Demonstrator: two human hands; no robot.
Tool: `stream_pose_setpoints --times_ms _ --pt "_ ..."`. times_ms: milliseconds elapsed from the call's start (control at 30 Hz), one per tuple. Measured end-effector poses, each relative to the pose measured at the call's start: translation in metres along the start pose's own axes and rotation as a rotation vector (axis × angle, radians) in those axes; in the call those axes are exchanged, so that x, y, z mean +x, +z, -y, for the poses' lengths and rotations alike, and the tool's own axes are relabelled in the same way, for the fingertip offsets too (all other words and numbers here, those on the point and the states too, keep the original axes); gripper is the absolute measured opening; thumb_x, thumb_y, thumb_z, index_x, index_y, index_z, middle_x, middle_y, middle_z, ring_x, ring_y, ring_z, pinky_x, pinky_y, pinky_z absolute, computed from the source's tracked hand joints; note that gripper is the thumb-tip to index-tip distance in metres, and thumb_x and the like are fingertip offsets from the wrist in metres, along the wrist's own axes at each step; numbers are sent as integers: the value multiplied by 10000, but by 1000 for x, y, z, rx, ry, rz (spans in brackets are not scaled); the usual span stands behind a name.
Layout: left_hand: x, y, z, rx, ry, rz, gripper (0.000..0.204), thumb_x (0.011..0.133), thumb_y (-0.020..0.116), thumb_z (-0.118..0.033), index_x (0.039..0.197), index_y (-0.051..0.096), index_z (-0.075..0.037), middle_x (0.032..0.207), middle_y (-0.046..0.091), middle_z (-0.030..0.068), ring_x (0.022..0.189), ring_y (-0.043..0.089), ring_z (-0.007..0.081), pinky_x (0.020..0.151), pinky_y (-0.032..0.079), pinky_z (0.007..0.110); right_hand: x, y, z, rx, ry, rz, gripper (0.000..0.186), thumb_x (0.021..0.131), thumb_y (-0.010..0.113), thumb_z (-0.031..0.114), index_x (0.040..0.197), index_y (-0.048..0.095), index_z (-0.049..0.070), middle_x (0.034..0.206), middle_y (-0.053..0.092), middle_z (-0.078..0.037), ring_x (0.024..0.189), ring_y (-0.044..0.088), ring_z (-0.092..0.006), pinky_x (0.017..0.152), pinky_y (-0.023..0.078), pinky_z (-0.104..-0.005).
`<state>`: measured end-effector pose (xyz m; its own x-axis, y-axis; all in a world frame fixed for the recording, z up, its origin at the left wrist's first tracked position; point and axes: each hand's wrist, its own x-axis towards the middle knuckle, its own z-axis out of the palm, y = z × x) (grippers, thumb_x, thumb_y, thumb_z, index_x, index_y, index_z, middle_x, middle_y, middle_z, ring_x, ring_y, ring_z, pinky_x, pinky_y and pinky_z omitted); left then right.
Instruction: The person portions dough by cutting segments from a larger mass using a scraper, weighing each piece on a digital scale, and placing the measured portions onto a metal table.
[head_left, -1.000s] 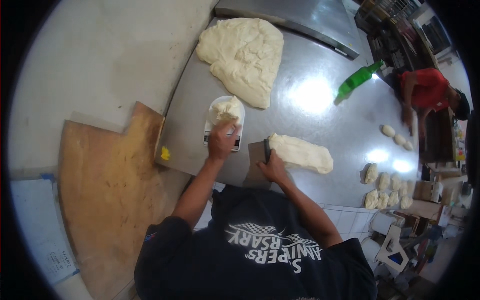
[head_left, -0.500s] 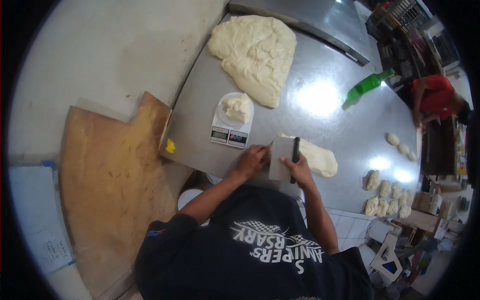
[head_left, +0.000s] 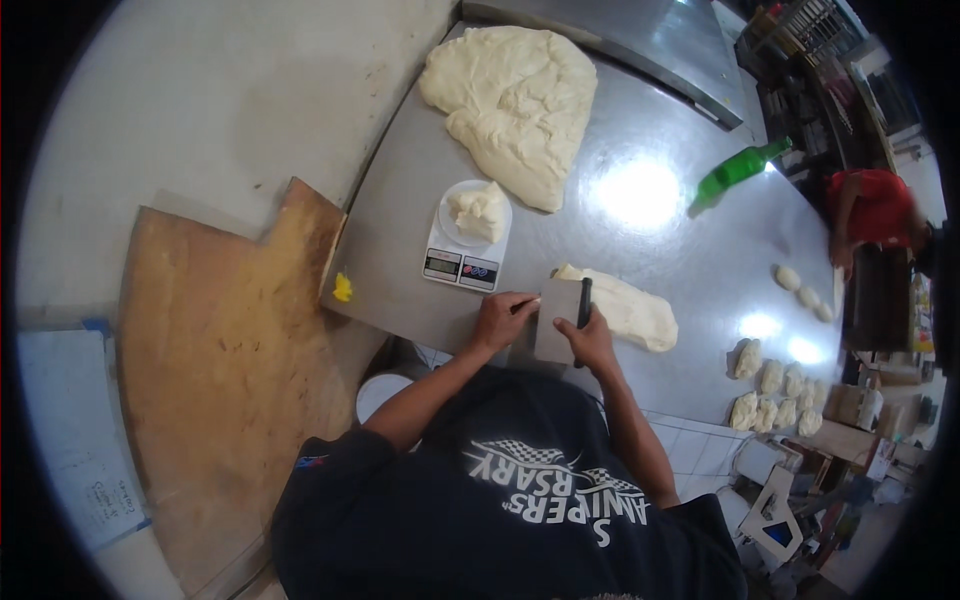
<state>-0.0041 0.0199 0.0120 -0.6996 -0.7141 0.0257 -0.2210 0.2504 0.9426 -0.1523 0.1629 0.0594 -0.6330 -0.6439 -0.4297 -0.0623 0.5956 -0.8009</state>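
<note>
My right hand (head_left: 592,342) is closed round the dark handle of a dough scraper (head_left: 556,322), its broad metal blade tilted up at the near edge of the steel table. At the blade's left edge, my left hand (head_left: 500,320) has its fingers pinched together; a pale speck shows at the fingertips, too small to name. Just beyond the scraper lies a long strip of dough (head_left: 640,315), its left end partly behind the blade. Left of it stands a white kitchen scale (head_left: 432,245) with a torn lump of dough (head_left: 479,213) on its round plate.
A large dough mass (head_left: 520,110) covers the table's far left. To the right are a green bottle (head_left: 742,170) on its side, several dough pieces (head_left: 768,378) and smooth dough balls (head_left: 788,278). A person in red (head_left: 872,205) is beyond the right edge. A wooden board (head_left: 220,360) lies left.
The scraper and my right hand have shifted slightly left, uncovering more of the dough strip. My left fingers have drawn into a tighter pinch beside the blade.
</note>
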Motion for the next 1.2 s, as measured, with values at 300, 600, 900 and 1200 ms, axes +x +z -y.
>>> stream_pose_setpoints --times_ms 300,600,900,1200 --pt "-1 -9 -21 55 99 -77 181 938 770 -155 1025 795 3 857 758 142 718 722 244 649 539 349 -1 13 12 97 -22 -59 465 872 813 253 1142 595 -56 913 726 -196 691 708 -256 540 554 -384" --pt "2 -10 -22 -17 85 -112 165 972 742 -134 1056 764 6 949 763 136 803 734 217 688 562 332 -12 -9 40 150 105 128 510 897 812 223 1264 600 -60 1087 738 -175 971 720 -243 863 576 -385" --pt "62 -53 -48 94 212 -432 193 994 674 -115 1149 742 -21 1047 728 147 954 680 300 889 537 411 -10 -27 35 296 108 77 539 898 825 202 1297 592 -75 1139 734 -187 1018 716 -241 897 580 -378" --pt "101 -95 11 729 515 -214 561 905 749 -302 1394 604 -70 1331 570 236 1355 426 442 1192 310 541 -18 -27 33 231 131 10 560 882 834 267 1284 614 -55 1129 741 -169 1026 709 -254 922 558 -379"
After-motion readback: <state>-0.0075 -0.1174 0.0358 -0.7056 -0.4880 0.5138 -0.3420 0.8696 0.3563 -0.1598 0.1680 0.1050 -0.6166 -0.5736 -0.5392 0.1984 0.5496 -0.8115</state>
